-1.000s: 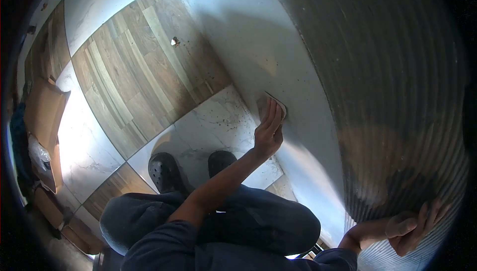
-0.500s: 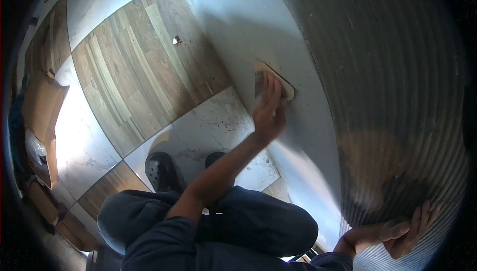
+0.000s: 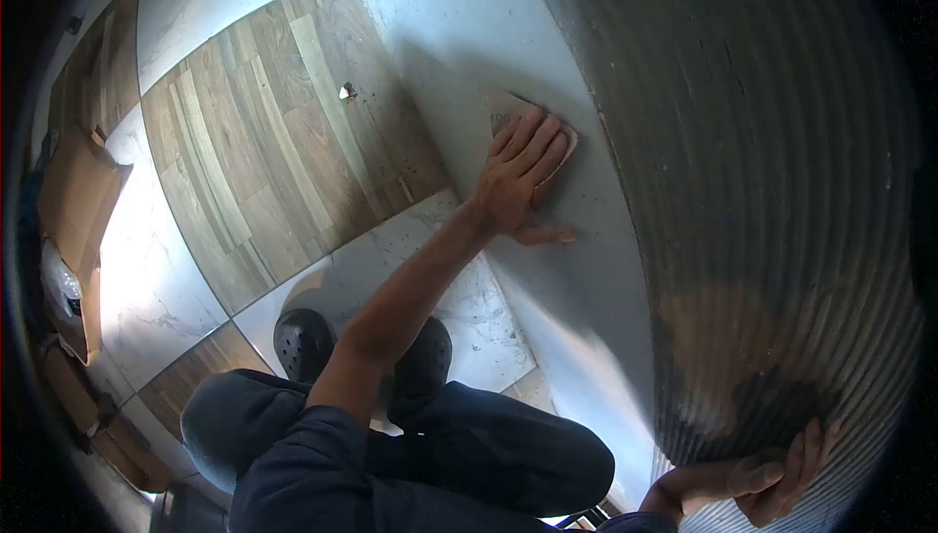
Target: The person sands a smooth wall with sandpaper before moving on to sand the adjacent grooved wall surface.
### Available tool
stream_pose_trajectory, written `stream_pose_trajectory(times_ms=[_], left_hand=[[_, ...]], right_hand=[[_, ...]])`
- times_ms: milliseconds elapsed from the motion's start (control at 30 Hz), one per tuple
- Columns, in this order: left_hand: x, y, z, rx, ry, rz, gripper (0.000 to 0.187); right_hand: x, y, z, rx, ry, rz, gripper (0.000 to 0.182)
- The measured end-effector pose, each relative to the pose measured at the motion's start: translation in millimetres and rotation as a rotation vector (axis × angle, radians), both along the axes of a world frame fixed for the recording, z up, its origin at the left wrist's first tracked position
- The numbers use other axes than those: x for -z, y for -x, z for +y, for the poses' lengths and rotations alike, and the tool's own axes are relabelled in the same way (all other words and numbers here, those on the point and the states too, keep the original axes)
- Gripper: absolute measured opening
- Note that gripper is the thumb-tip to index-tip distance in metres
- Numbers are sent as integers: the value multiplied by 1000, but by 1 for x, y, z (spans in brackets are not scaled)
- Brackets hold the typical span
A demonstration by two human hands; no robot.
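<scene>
My left hand (image 3: 523,167) presses a small sheet of sandpaper (image 3: 504,113) flat against the smooth grey panel (image 3: 611,274). Its fingers lie over the sheet, and the thumb sticks out to the right, off the sheet. Printed marks show on the sheet's upper left part. At the lower right, my right hand (image 3: 782,479) holds nothing and has its fingers apart, beside the dark ridged surface (image 3: 772,142). Whether it touches that surface is hard to tell.
Wood-pattern tile (image 3: 283,142) and white marbled tile (image 3: 156,250) cover the floor, with a small white chip (image 3: 345,91) on it. An open cardboard box (image 3: 78,201) lies at the far left. Dark clogs (image 3: 422,357) are below my left arm.
My left hand and the sandpaper have moved up the panel a little. That hand is now flatter, its thumb stretched out. The view has shifted slightly, and more of one clog shows.
</scene>
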State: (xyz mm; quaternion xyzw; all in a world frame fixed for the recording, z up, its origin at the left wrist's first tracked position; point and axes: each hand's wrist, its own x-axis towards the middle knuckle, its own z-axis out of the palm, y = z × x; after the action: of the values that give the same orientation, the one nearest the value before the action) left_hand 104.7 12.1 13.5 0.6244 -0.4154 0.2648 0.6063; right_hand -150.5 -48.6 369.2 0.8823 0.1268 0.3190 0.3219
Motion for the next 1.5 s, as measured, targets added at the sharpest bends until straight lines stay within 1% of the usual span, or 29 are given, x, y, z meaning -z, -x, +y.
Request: stream_pose_trajectory(times_ms=[67,133,167,233,267,300,367,433,500,533,567,600,667,733,767,833,867,967,1000,1067,1133,1200,1233,1267,1333,1400,1433,1467,1500], left_hand=[[1,3,-5,-21,13,-65,90],[-1,8,-13,-97,66,11,79],[-5,3,-17,-104,67,4,79],[-21,-6,-20,-55,181,230,73],[-27,-18,-20,-55,179,237,73],[-35,-35,-20,-24,262,547,70],[-40,-29,-22,19,337,861,67],[-48,12,-21,-118,146,308,60],[-39,42,-22,-86,102,243,58],[-46,47,-20,-54,55,195,56],[-44,31,-23,-51,64,203,56],[-57,-9,-17,-65,171,582,59],[-58,-25,-19,-55,262,940,62],[-44,-1,-31,-161,221,399,66],[-52,15,-31,-165,226,383,66],[-68,52,-25,-43,134,255,59],[-52,35,-25,-23,134,198,53],[-38,-2,-39,-98,134,341,58],[-37,-13,-42,-131,133,398,60],[-67,4,-26,-127,166,318,71],[-85,48,-23,-20,121,302,82],[-84,30,-23,-3,159,284,85],[-86,18,-24,9,194,258,89],[-91,10,-24,7,190,260,89],[-100,1,-27,-106,236,378,89],[-104,28,-31,-109,231,419,85],[-105,42,-32,-129,223,450,81],[-102,55,-33,-132,231,447,81],[-103,64,-30,-61,208,371,77]], right_hand=[[-1,-3,0,-4,-15,-6,41],[0,-11,0,-39,-23,-7,41],[3,-18,2,-46,-22,-13,41],[8,-39,3,-191,-68,-71,37],[8,-48,1,-252,-2,-129,41],[9,-50,0,-245,-6,-118,41],[9,-50,1,-224,-14,-110,40],[9,-53,6,-186,-8,-127,40],[11,-56,6,-149,-3,-139,41],[11,-55,5,-165,-21,-141,41],[9,-54,4,-183,-36,-139,42],[7,-55,2,-183,-29,-128,42],[11,-54,5,-149,-25,-136,41],[13,-56,13,-102,-40,-170,40],[15,-59,15,-60,-58,-195,40],[17,-61,16,-72,-80,-206,40],[17,-60,15,-84,-97,-209,39],[8,-47,2,-188,-71,-70,39],[10,-47,7,-182,-71,-78,39],[15,-56,15,-82,-92,-166,39],[19,-62,21,-58,-100,-207,39],[17,-60,19,-31,-104,-228,39],[15,-56,12,-86,-81,-187,39],[15,-53,9,-135,-62,-149,39],[18,-55,12,-111,-79,-170,38],[13,-51,11,-84,-77,-175,38],[9,-48,4,-140,-61,-107,37],[7,-45,-1,-172,-52,-74,37],[5,-45,-5,-205,-43,-41,37]])
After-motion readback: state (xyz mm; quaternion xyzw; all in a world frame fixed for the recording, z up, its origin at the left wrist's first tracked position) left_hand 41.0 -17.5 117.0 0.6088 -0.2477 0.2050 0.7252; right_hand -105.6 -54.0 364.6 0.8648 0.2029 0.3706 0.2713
